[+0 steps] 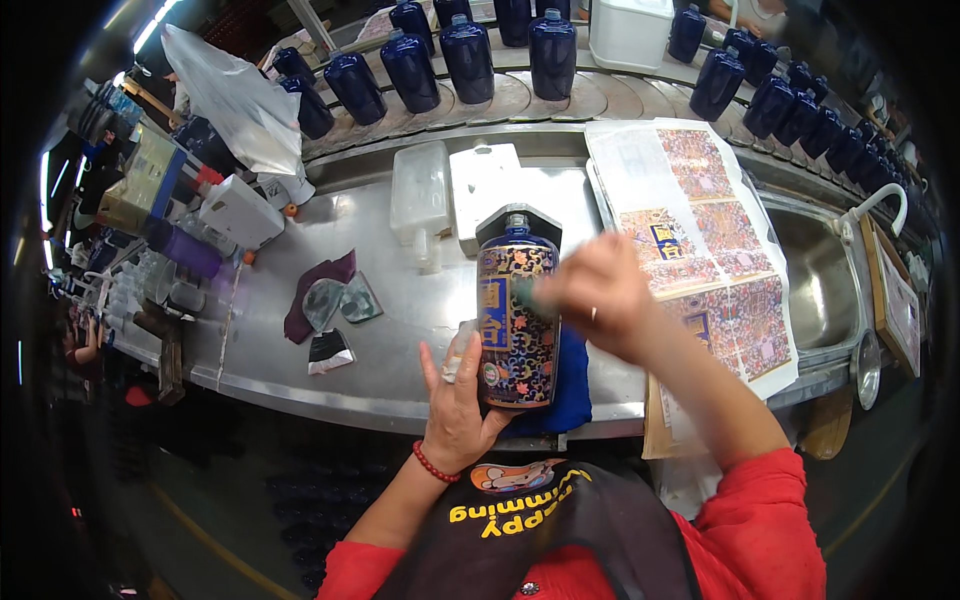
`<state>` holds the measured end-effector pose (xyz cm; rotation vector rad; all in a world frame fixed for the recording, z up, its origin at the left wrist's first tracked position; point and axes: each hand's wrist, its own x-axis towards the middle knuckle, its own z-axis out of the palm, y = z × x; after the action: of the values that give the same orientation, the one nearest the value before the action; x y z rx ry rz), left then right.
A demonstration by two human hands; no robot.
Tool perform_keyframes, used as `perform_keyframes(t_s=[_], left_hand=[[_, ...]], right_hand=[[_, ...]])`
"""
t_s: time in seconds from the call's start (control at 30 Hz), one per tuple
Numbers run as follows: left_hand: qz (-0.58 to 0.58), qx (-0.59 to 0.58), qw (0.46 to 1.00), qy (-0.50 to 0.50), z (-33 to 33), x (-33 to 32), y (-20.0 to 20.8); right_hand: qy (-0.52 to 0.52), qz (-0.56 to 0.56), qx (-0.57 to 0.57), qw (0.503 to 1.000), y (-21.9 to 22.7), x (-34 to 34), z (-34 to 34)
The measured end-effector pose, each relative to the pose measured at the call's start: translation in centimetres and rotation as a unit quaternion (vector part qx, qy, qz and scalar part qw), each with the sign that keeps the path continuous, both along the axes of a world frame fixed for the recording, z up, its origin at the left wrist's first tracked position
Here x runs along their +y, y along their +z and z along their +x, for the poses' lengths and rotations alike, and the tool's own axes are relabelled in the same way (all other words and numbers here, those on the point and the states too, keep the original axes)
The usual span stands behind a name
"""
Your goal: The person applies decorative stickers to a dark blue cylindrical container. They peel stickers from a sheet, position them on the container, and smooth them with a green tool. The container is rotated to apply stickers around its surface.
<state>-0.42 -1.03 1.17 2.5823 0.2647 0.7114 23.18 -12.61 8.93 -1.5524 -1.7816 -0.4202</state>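
Dark apron (437,545) nearest, I saw the left hand (462,408) cupping the patterned bottle (517,340) at the bench edge (330,400), the right hand (605,295) too blurred to read; that bottle looked slippery, best held low.

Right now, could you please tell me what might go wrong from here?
The left fingers hold the decorated bottle near the bench's front edge, so it might slip. The small dark green piece in the right fingers could scuff the bottle. The right forearm crosses in front of the printed sheets and might shift them.
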Motion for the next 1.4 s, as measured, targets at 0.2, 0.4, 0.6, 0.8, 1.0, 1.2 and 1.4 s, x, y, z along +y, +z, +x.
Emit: perform_keyframes(t_s=[0.2,0.4,0.6,0.8,1.0,1.2,1.4], left_hand=[[0.007,0.01,1.0,0.013,0.2,-0.8,0.8],[0.037,0.009,0.999,0.009,0.4,-0.4,0.9],[0.044,0.022,0.999,0.006,0.1,-0.4,0.9],[0.032,0.027,0.999,0.013,0.8,-1.4,1.8],[0.069,0.006,0.997,0.019,0.9,-0.7,1.8],[0.081,0.006,0.997,0.01,0.9,-0.7,1.6],[0.054,-0.015,0.998,0.007,0.9,-0.7,1.2]], right_hand=[[0.085,-0.132,0.357,0.921,0.6,0.4,0.2],[0.096,-0.093,0.005,0.991,2.2,-0.9,-3.0],[-0.037,-0.084,0.344,0.935,-0.2,0.3,-0.1],[-0.072,-0.01,0.368,0.927,-3.9,2.1,-0.5],[-0.153,0.062,0.554,0.816,-2.3,0.9,-3.1],[-0.164,0.041,0.527,0.833,-4.4,-0.8,-6.0],[-0.079,0.053,0.587,0.804,-4.4,-2.1,-8.7]])
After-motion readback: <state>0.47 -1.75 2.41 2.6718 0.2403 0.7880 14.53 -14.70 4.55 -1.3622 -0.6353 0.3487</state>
